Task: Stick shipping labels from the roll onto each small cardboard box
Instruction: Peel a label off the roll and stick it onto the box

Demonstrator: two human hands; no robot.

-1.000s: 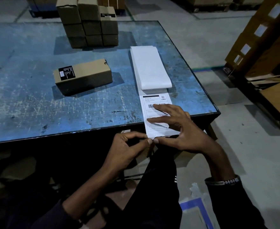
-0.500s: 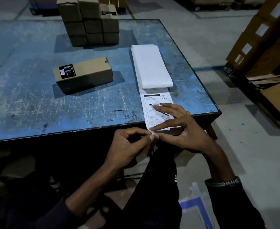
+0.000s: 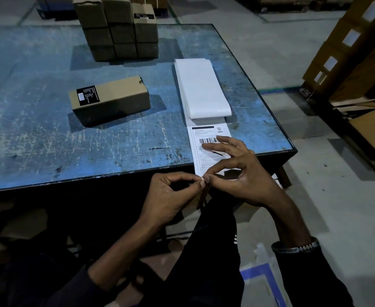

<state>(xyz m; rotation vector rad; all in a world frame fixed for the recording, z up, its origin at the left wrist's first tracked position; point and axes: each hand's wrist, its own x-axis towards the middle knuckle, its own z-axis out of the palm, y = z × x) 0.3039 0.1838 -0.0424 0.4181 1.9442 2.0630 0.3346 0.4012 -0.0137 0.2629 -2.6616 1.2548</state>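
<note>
A printed shipping label [image 3: 206, 144] with a barcode lies at the near edge of the blue table [image 3: 49, 140], joined to a white folded label stack [image 3: 202, 89]. My left hand [image 3: 168, 196] pinches the label's near left corner between thumb and forefinger. My right hand [image 3: 241, 173] pinches the same corner from the right, its other fingers spread over the label. One small cardboard box [image 3: 111, 99] with a black sticker lies on its side mid-table, left of the stack.
A pile of several small cardboard boxes [image 3: 120, 27] stands at the back of the table. Large cartons with white labels [image 3: 345, 54] lean at the right on the floor. Blue floor tape [image 3: 261, 275] shows below my right arm.
The label's near end has shortened toward the table edge as both hands work its corner. My right forefinger and thumb have closed onto that corner. The box and stack have not moved.
</note>
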